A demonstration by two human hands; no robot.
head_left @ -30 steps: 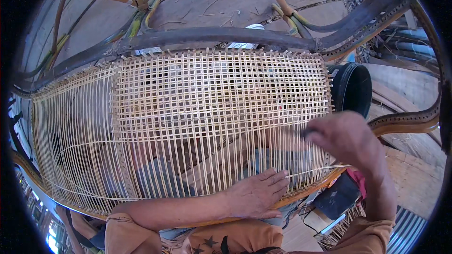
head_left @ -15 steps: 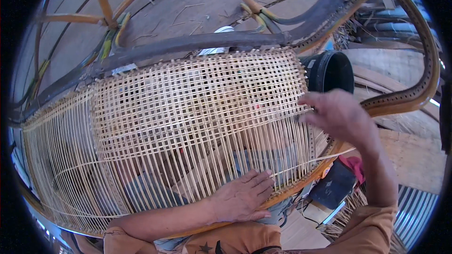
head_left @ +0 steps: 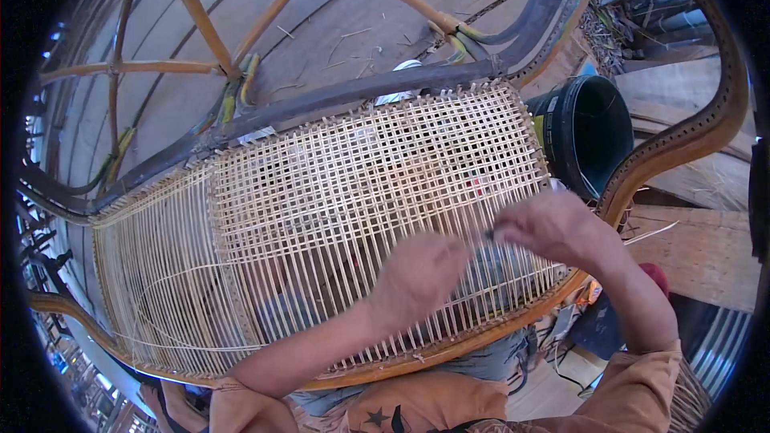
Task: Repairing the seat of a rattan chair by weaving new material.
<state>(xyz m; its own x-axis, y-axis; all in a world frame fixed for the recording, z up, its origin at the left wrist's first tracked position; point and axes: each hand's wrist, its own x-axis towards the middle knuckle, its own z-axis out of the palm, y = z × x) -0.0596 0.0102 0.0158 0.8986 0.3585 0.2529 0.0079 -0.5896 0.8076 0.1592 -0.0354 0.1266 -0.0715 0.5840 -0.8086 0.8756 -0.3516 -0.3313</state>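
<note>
A rattan frame in front of me holds a cane panel, woven in an open grid over its far part, with bare parallel cane strands running toward me over its near part. Over these strands, near the middle, is my left hand, smeared by motion, so its fingers are unclear. Close by on the right, my right hand is closed, fingertips pinched around a small dark thing that I cannot make out. A long loose cane strand curves across the panel's left section.
The frame's curved, drilled rail rises at the right. Beside the panel's right end stands a dark bucket. Wooden poles cross at the far left over plank flooring. Cut cane lies at the lower right.
My left hand has lifted off the front edge and moved farther in over the strands. The right hand has come from the weave's right edge toward the left hand. The whole view has shifted.
</note>
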